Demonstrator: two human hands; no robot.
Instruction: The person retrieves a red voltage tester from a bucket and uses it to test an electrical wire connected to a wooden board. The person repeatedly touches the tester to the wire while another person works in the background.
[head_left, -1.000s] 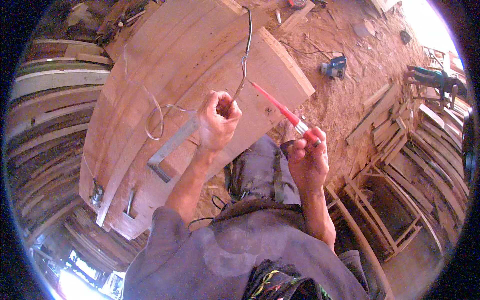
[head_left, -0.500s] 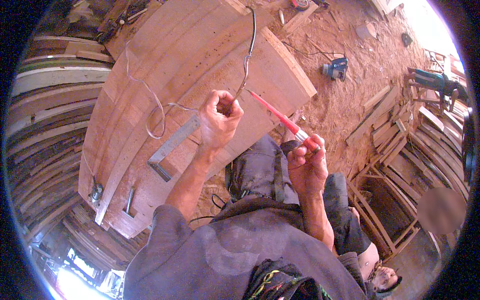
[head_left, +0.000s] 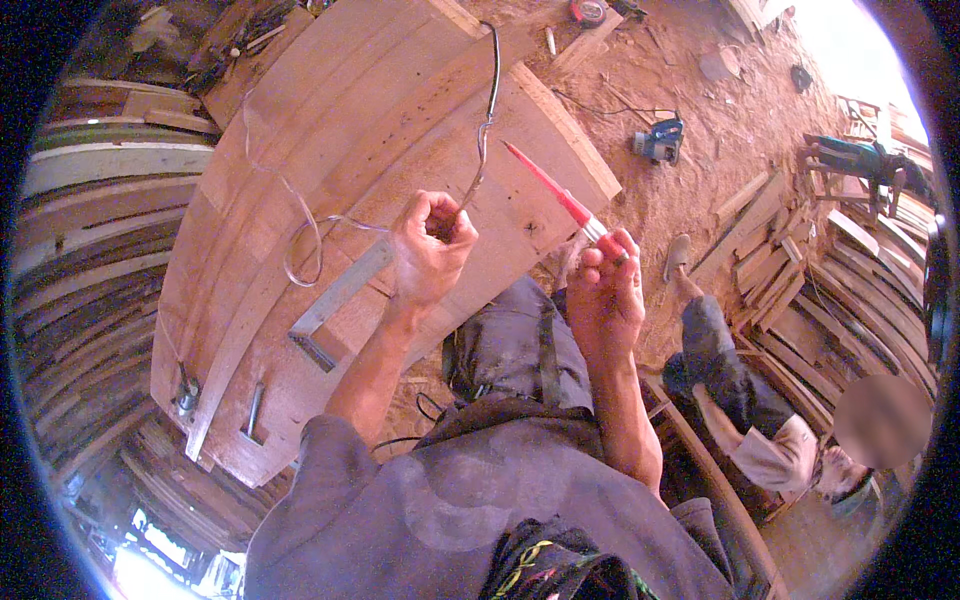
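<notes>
My left hand [head_left: 432,245] pinches a thin cable [head_left: 494,75] between thumb and fingertips. The cable is dark higher up and lighter, brownish near my fingers, with a kink in between. My right hand [head_left: 608,295] grips a slim red pointed tool [head_left: 552,183] with a silver collar; its exact kind is unclear. Its tip points up and left, just right of the cable and apart from it. Beneath both hands lies a large curved wooden panel [head_left: 330,140]. A pale cord [head_left: 318,245] loops across it and passes behind my left wrist.
On the panel rest a metal framing square [head_left: 340,295] and a metal clamp-like piece [head_left: 254,410]. A blue power tool [head_left: 658,142] sits on the shavings-covered floor. Stacked planks [head_left: 110,240] line the left, more boards the right. At right, another person [head_left: 740,400] is nearby.
The red tool's tip has moved away from the cable, up and slightly right of it. My left hand keeps its pinch. The other person at the lower right has moved up and rightward.
</notes>
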